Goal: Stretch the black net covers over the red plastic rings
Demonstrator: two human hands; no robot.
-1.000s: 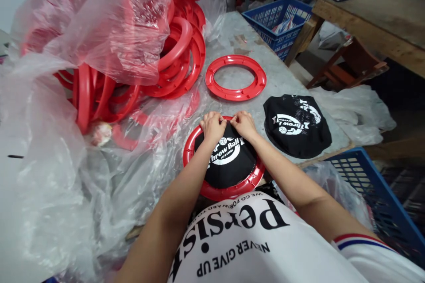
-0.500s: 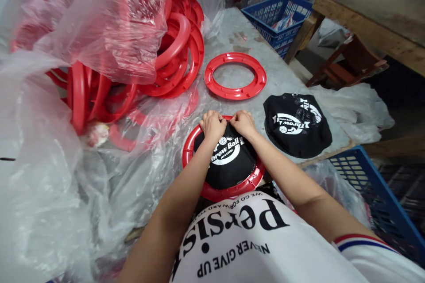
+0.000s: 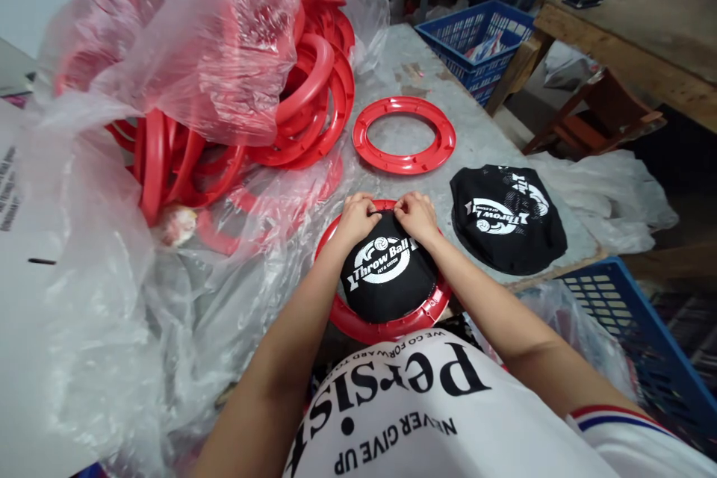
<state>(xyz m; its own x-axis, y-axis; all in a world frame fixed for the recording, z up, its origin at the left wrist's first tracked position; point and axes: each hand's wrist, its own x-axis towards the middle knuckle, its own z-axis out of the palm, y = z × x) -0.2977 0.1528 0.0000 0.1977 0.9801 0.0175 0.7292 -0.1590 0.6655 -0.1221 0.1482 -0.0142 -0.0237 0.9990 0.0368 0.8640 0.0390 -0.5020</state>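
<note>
In front of my body a red plastic ring (image 3: 367, 328) lies on the table, with a round black fabric piece (image 3: 386, 299) printed "Throw Ball" spread across its opening. At the ring's far side my left hand (image 3: 358, 218) pinches the fabric's edge, fingers bent over the rim. Close to its right, my right hand (image 3: 417, 215) does the same, thumb and fingers closed on the fabric edge. Both fingertips are partly hidden. Beyond them lies a bare red ring (image 3: 403, 163). More black printed fabric pieces (image 3: 507, 248) lie to the right of my right hand.
A heap of red rings (image 3: 317, 104), partly under clear plastic film (image 3: 224, 52), fills the left of the table (image 3: 392, 75). One blue crate (image 3: 476, 30) stands past the far edge, another blue crate (image 3: 621, 306) at the right. A wooden stool (image 3: 602, 116) stands beyond.
The view has shifted slightly, so everything sits a little lower and further right. Both hands stay at the ring's far rim, with a little more space between them.
</note>
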